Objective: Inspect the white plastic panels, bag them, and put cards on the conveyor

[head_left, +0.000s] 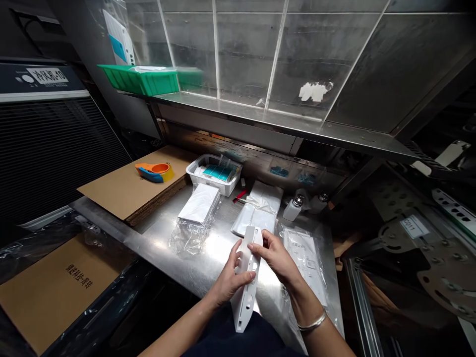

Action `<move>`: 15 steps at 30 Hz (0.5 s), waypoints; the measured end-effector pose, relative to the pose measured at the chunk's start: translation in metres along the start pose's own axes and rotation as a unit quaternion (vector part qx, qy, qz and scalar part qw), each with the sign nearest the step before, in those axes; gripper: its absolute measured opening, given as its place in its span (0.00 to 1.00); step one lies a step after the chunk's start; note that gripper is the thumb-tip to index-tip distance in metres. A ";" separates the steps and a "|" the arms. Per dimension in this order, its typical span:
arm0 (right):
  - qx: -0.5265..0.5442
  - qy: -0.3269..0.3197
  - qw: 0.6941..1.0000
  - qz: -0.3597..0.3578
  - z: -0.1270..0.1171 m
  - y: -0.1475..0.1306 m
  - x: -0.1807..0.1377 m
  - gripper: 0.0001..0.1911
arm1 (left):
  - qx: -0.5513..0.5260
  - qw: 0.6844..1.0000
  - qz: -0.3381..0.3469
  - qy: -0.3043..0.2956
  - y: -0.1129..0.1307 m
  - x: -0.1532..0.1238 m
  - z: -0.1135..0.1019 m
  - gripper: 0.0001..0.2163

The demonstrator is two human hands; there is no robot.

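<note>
Between my hands is a long white plastic housing (pixel 245 297) with slots and holes along its edge, tilted upward over the front of the metal table. My left hand (pixel 232 277) grips its left side, thumb lying across the slotted edge. On the upper right end, my right hand (pixel 273 253) pinches it with thumb and fingers; a bracelet circles that wrist. Just beyond lies a white plastic-wrapped packet (pixel 260 206). A clear bag with a white panel (pixel 307 263) lies right of my right hand. Left of the housing sits a stack of white pieces (pixel 200 203) in clear film.
Cardboard sheets (pixel 111 183) bear an orange and blue tape dispenser (pixel 156 172). A grey basket (pixel 226 188), a red pen-like item (pixel 240 196) and a white pump bottle (pixel 292 209) stand behind. Overhead, a metal shelf (pixel 230 109) carries a green bin (pixel 141 82). Machinery (pixel 427 248) borders the right.
</note>
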State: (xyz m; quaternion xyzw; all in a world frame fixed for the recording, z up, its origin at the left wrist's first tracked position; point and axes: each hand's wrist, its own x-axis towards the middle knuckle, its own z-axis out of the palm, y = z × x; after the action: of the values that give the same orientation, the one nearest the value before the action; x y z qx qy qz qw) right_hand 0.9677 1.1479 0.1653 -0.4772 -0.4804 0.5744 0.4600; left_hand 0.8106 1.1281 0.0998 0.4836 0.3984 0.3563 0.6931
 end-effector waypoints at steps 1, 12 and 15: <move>0.002 0.000 1.000 0.001 0.000 0.000 -0.002 0.14 | -0.003 1.000 0.001 -0.005 -0.001 0.000 0.000 0.43; -0.137 0.002 0.989 -0.047 0.001 -0.008 -0.019 0.11 | 0.058 0.996 0.063 -0.016 0.008 0.000 -0.002 0.47; -0.217 -0.002 0.971 -0.099 0.003 -0.008 -0.033 0.08 | 0.212 0.959 0.187 0.018 0.020 0.003 -0.014 0.48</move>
State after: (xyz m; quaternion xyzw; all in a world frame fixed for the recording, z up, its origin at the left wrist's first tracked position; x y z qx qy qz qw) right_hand 0.9698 1.1155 0.1768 -0.5145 -0.6390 0.4095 0.3989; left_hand 0.7971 1.1415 0.1151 0.6785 0.3797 0.3959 0.4886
